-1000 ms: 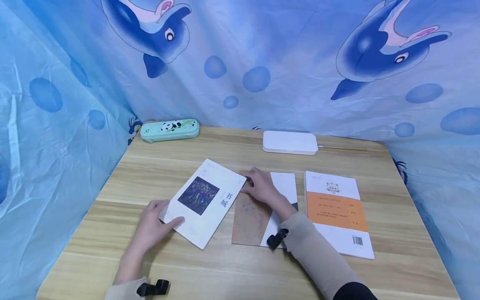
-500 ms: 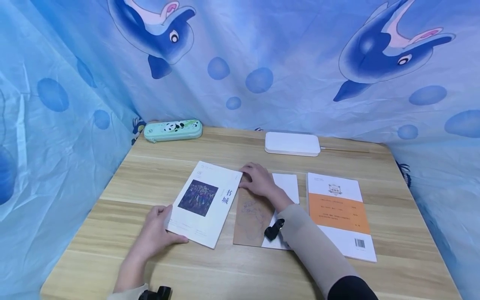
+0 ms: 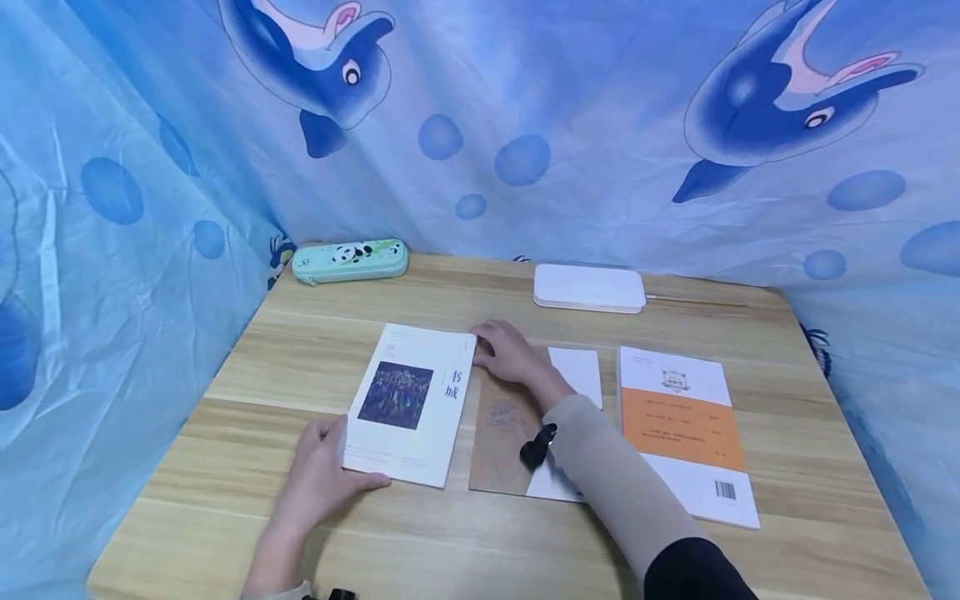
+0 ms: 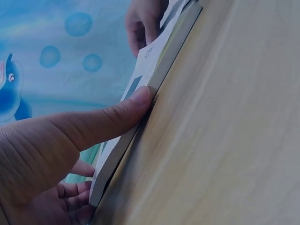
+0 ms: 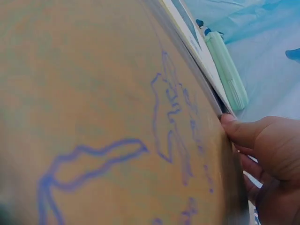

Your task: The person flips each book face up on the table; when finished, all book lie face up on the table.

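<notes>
A white book (image 3: 408,400) with a dark picture on its cover lies flat on the wooden table (image 3: 300,342). My left hand (image 3: 318,479) holds its near left corner, fingers on the left edge and thumb (image 4: 136,101) pressed along the near edge of the book (image 4: 154,58). My right hand (image 3: 510,354) rests on a brown and white book (image 3: 498,446), with its fingertips at the white book's far right corner. In the right wrist view the thumb (image 5: 239,129) touches that book's edge above the brown cover (image 5: 117,117).
An orange and white book (image 3: 678,425) lies to the right. A green panda pencil case (image 3: 350,260) and a flat white box (image 3: 588,287) sit at the back, with a thin stick (image 3: 697,300) beside the box. Blue dolphin cloth walls the table on three sides.
The white book has turned from a slant to lie nearly square beside the brown book. Both hands moved with its corners, and my left thumb slid off the cover to the near edge.
</notes>
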`<action>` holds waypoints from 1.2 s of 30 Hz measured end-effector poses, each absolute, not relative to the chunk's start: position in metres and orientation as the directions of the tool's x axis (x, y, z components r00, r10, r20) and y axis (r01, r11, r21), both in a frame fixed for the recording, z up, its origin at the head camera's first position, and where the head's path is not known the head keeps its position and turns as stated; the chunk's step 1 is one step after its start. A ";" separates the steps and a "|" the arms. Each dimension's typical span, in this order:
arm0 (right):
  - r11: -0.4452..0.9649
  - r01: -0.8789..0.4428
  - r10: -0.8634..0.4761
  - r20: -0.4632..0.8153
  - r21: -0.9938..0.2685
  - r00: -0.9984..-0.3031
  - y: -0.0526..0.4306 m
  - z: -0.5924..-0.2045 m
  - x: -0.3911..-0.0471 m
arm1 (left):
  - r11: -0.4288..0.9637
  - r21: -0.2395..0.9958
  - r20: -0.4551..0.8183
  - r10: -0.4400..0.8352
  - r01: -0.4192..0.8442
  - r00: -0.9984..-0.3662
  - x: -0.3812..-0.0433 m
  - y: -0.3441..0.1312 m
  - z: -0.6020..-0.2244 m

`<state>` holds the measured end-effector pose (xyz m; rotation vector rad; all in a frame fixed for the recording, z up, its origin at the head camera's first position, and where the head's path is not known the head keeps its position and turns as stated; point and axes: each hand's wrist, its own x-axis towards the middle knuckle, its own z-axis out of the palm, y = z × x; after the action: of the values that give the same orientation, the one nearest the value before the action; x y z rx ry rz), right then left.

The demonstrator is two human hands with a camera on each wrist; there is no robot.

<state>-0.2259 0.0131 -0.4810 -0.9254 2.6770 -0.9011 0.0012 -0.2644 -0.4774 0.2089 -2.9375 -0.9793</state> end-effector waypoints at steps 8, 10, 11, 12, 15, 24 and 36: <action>0.631 -0.476 -0.576 0.042 -0.613 -0.816 0.009 -0.482 -0.225 | 0.798 0.590 0.016 -0.162 -0.122 -0.987 0.003 -0.260 -0.479; 0.635 -0.465 -0.565 0.040 -0.616 -0.824 0.009 -0.482 -0.224 | 0.797 0.590 0.009 -0.167 -0.129 -0.986 0.002 -0.260 -0.480; 0.638 -0.461 -0.560 0.039 -0.617 -0.827 0.010 -0.482 -0.224 | 0.795 0.591 0.003 -0.169 -0.134 -0.986 0.001 -0.260 -0.480; 0.641 -0.458 -0.557 0.037 -0.616 -0.830 0.010 -0.482 -0.223 | 0.799 0.586 0.000 -0.169 -0.137 -0.986 0.000 -0.260 -0.480; 0.643 -0.463 -0.558 0.040 -0.611 -0.829 0.013 -0.482 -0.222 | 0.814 0.558 -0.014 -0.187 -0.163 -0.982 -0.001 -0.259 -0.479; 0.665 -0.416 -0.494 0.052 -0.620 -0.868 0.041 -0.481 -0.222 | 0.880 0.463 0.109 -0.178 -0.108 -0.978 -0.012 -0.242 -0.474; 0.663 -0.425 -0.477 0.091 -0.616 -0.874 0.081 -0.473 -0.215 | 0.879 0.454 0.167 0.075 0.144 -0.983 -0.038 -0.207 -0.464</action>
<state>-0.2154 0.0806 -0.4727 -0.7591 2.7925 -1.0038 -0.0382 -0.2073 -0.4645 -0.1703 -2.9045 -0.7181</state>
